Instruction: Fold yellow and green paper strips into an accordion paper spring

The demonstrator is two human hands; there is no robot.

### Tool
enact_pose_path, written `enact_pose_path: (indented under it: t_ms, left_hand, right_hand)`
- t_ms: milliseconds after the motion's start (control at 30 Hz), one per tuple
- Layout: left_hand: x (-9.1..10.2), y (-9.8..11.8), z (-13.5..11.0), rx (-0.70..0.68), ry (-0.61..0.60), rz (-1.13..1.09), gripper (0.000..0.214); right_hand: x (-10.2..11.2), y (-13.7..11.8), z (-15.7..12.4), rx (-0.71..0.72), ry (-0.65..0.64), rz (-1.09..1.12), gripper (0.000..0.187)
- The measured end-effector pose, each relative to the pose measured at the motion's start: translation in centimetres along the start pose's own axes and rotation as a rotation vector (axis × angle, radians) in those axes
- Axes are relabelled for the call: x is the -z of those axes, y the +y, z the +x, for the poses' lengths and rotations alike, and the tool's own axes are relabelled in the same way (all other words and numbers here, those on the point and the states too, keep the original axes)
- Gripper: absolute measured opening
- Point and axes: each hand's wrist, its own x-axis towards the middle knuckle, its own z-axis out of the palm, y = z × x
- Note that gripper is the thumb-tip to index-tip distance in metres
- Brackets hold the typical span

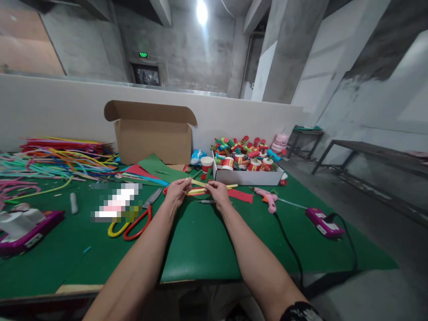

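Observation:
Both my hands are stretched out over the green table [200,240]. My left hand [177,191] pinches one end of a thin yellow strip [198,183]. The other end is pinched by my right hand [217,192], so the strip spans between them just above the table. Under the hands lie more yellow strips and red paper pieces [240,195]. A dark pen [206,202] lies beside my right hand.
Red and yellow scissors [135,223] lie at the left. A pink glue gun [269,199] with a black cord lies at the right. A white box of small crafts [249,176], a paper cup [206,164], an open cardboard box [152,133] and coloured pipe cleaners [53,156] stand behind.

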Motion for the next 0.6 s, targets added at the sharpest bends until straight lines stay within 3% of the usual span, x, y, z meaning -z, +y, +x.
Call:
enact_pose_path:
  t_ms: [400,600]
  left_hand:
    - [-0.1,-0.21,0.04,0.025,-0.037,-0.015,0.036]
    - [0.08,-0.04,-0.02,-0.033,-0.021,0.044,0.045]
  right_hand:
    - [-0.17,-0.01,-0.16,-0.001,-0.002,-0.012,0.017]
    - [-0.2,0.07,-0.25,-0.014,0.016,-0.032,0.014]
